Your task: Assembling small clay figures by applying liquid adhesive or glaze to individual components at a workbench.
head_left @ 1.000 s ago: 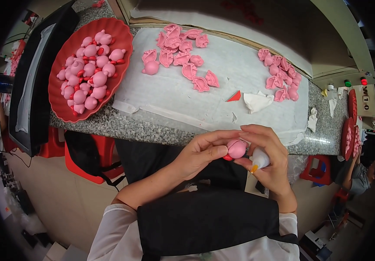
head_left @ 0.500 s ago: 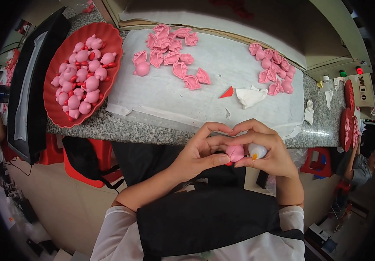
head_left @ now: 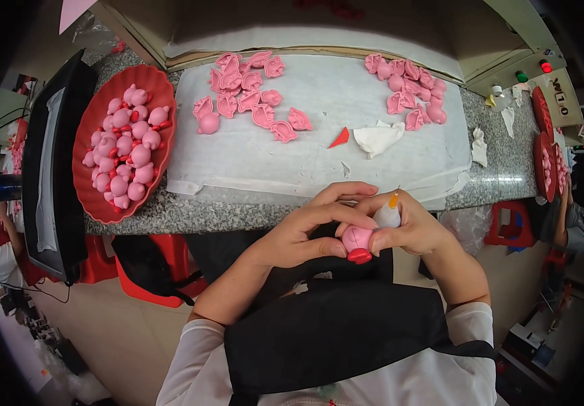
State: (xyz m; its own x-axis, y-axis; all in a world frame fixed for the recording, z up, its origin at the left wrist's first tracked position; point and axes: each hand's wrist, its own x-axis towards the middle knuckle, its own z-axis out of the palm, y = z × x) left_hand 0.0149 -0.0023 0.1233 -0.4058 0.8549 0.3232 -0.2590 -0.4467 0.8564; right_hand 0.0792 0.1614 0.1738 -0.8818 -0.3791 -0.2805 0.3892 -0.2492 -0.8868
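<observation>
Below counter, hands (head_left: pixel 359 227) gripping pink toy (head_left: pixel 357 238) (red-footed)

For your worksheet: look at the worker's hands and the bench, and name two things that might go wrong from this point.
1. Both hands, left hand and right hand, pinch the small pink figure over the lap, off the granite bench; a slip would probably drop it to the floor.
2. The right hand also grips a small orange-tipped bottle against the figure, so its contents might smear the pink surface or the fingers.
</observation>
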